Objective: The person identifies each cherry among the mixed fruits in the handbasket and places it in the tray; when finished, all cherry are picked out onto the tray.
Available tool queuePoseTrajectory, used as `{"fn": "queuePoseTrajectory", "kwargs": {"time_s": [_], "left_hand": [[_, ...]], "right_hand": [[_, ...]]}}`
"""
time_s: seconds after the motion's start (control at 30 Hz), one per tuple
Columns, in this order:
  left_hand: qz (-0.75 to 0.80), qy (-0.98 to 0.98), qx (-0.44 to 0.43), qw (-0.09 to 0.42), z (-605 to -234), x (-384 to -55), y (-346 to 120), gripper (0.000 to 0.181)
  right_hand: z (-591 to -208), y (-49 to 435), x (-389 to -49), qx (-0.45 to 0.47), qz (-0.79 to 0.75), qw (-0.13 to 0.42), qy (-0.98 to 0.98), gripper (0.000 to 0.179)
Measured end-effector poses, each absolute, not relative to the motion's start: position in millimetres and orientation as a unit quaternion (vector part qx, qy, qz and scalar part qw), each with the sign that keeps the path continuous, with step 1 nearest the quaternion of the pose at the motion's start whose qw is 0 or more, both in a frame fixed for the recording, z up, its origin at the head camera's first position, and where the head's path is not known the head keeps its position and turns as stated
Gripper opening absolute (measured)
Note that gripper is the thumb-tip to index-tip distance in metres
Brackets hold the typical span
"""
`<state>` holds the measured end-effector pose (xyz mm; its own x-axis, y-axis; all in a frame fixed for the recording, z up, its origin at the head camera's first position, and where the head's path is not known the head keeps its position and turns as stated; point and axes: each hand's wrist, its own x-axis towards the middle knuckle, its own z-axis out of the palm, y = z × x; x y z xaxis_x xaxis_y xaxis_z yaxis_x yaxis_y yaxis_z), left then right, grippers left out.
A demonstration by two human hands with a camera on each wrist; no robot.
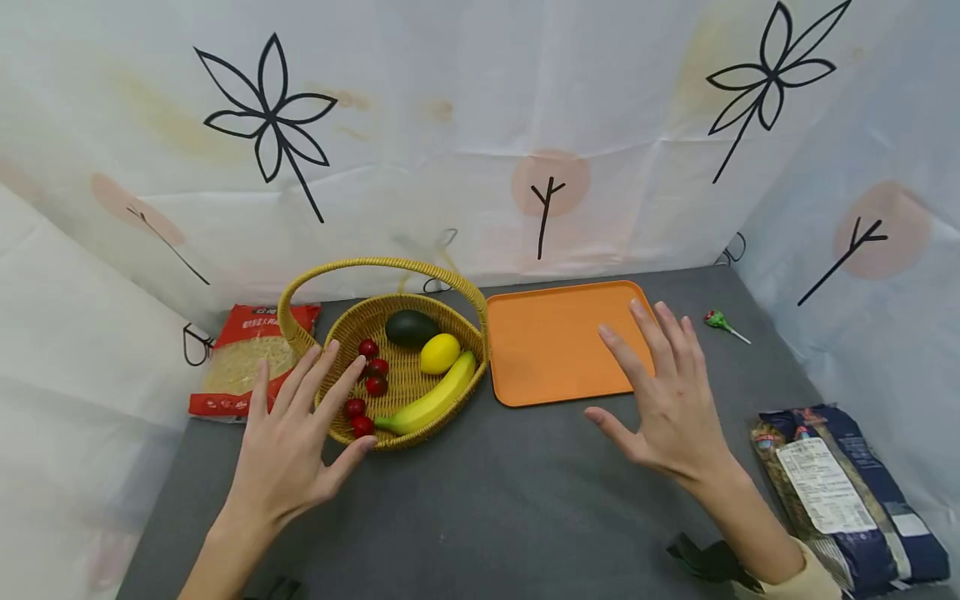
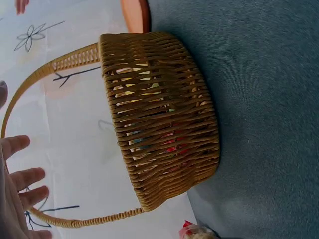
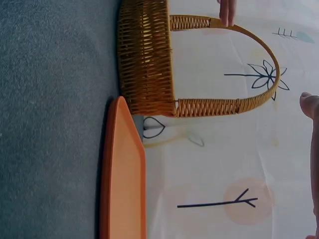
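Note:
My left hand is spread above the near left side of a yellow wicker basket, holding nothing. Inside the basket lie a dark green avocado, a yellow lemon, a banana and several dark red cherries. In the left wrist view the basket's woven wall hides most of the fruit. Fingers spread and holding nothing, my right hand hovers near the front right corner of an orange tray. That tray stands beside the basket in the right wrist view.
A red and clear bag of pale dry food lies left of the basket. At the right are a green-wrapped lollipop and a dark blue package with a white label. White printed cloth encloses the grey table.

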<state>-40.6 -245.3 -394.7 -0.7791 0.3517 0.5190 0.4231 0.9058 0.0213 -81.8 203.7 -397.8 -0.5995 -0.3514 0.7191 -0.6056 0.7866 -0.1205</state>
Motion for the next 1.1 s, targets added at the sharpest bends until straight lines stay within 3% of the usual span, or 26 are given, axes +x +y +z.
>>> {"fn": "queuePoseTrajectory", "kwargs": {"time_s": [0.2, 0.4, 0.57, 0.7, 0.87, 1.1], "left_hand": [[-0.116, -0.941, -0.187, 0.256, -398, -40, -248, 0.068], [-0.165, -0.946, -0.145, 0.239, -408, -37, -253, 0.045], [-0.216, -0.947, -0.090, 0.221, -425, -36, -257, 0.037], [-0.263, -0.939, -0.051, 0.214, -439, -34, -258, 0.040], [-0.320, -0.929, 0.026, 0.185, -448, -30, -256, 0.046], [-0.369, -0.911, 0.084, 0.162, -453, -26, -249, 0.050]], "right_hand": [[-399, 185, -84, 0.325, 0.213, 0.370, -0.844, 0.068], [-408, 160, -87, 0.361, 0.278, 0.332, -0.826, 0.054], [-423, 130, -94, 0.382, 0.381, 0.224, -0.812, 0.039], [-430, 97, -99, 0.392, 0.449, 0.141, -0.791, 0.043], [-430, 55, -111, 0.412, 0.515, 0.052, -0.750, 0.036], [-423, 14, -137, 0.379, 0.533, -0.090, -0.751, 0.032]]}}
